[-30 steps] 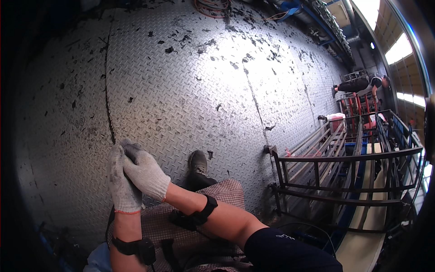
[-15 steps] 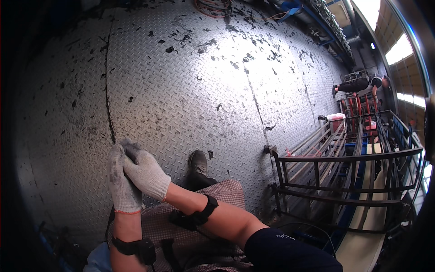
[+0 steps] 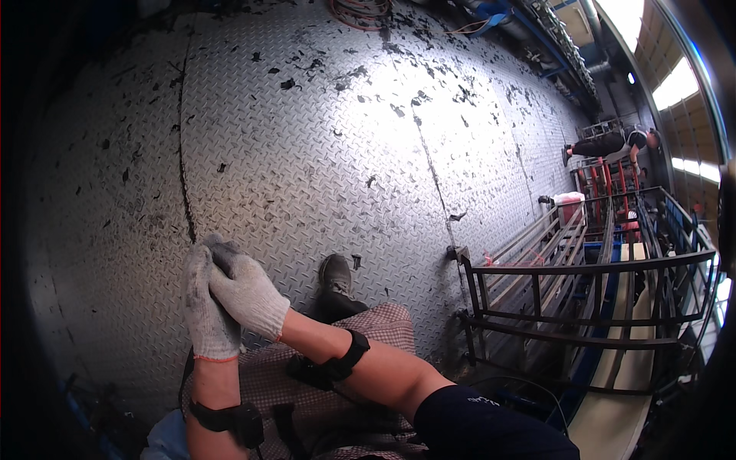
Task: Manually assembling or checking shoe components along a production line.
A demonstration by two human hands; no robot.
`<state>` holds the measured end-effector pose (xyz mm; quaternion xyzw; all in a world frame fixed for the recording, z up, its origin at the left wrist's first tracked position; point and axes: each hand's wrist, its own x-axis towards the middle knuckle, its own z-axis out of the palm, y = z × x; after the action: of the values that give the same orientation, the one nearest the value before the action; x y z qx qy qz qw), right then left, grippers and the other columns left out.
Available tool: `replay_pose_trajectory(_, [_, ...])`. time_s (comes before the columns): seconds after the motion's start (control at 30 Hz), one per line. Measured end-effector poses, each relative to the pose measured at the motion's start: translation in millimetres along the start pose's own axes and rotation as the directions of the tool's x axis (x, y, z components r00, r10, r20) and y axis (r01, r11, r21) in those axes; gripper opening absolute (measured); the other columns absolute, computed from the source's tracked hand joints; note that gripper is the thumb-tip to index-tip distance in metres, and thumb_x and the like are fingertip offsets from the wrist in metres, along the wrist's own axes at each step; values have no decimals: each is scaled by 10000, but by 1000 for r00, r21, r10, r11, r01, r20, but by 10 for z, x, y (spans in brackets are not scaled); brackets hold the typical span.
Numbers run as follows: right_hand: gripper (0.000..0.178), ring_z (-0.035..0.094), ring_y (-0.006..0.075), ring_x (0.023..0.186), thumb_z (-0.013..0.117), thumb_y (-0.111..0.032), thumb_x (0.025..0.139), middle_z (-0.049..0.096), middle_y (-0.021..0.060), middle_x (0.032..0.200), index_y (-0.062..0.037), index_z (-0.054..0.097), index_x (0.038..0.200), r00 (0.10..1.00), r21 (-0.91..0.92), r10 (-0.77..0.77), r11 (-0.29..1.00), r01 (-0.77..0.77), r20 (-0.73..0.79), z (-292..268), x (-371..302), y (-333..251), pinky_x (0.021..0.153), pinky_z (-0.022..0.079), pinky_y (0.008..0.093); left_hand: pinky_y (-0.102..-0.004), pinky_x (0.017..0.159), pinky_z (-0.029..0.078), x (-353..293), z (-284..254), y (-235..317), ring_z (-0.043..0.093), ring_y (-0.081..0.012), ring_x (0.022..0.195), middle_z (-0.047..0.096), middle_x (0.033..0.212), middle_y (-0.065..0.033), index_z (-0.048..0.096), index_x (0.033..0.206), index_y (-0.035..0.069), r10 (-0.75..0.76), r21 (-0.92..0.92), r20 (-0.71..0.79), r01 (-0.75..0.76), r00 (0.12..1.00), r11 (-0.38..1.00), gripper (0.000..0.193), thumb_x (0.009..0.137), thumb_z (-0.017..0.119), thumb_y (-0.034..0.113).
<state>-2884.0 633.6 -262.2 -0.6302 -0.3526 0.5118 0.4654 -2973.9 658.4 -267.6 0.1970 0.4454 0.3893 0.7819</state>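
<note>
My left hand (image 3: 205, 303) and my right hand (image 3: 249, 295) are pressed together low in front of me, left of the middle. Both wear whitish knit work gloves with orange-edged cuffs, smudged grey at the fingers. The right hand lies against the inner side of the left, and the fingers of both are closed, tips facing away from me. Whatever may be between the palms is hidden. A black strap with a small box (image 3: 228, 423) circles my left forearm; another strap (image 3: 351, 354) sits on the right. Below the hands is a checked apron (image 3: 383, 326).
The metal tread-plate floor (image 3: 291, 169) is strewn with dark scraps. My shoe (image 3: 335, 276) stands on it. At right is a black metal frame cart (image 3: 590, 268) with long bars. Another person (image 3: 613, 143) works farther off at red racks. A coiled hose (image 3: 360, 11) lies at the far edge.
My hands stay pressed together in the same place. No clear movement shows nearby.
</note>
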Motion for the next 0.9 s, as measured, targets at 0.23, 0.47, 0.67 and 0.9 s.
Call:
replay_pose_trajectory(0.23, [405,643,280,1063,513,-270,984,672,233,1110,62,602,1198,1000,-4,11,1000,-11,-6,-6,-12,-24,949,472,380,-388,1025,473,-7,40,6,591,-244,1162,592,1254,-138,516,1350,8,17,4,-6,-17,1000,1000,441,1016,524,296])
replay_pose_trajectory(0.47, [411,650,281,1048,512,-276,990,672,244,1092,67,603,1198,1000,17,12,1000,-11,-16,-2,-16,-37,936,478,383,-386,1100,424,25,-36,-4,540,-231,1276,540,1404,-105,458,1443,51,-28,11,54,27,998,1000,486,1060,431,349])
replay_pose_trajectory(0.67, [414,650,272,1038,511,-276,990,675,238,1089,68,600,1203,1000,4,9,1000,-9,-29,2,-13,-19,939,477,379,-385,1007,476,-10,57,5,597,-239,1137,601,1232,-127,538,1322,14,9,-48,-23,-10,1000,999,407,1019,525,284])
replay_pose_trajectory(0.9, [402,640,247,1033,513,-261,985,680,217,1097,58,599,1214,1000,14,-14,1000,14,-28,7,0,22,944,475,370,-389,1013,479,-8,61,5,597,-245,1147,600,1238,-137,527,1333,5,5,-47,-24,-6,1000,999,421,1018,528,285])
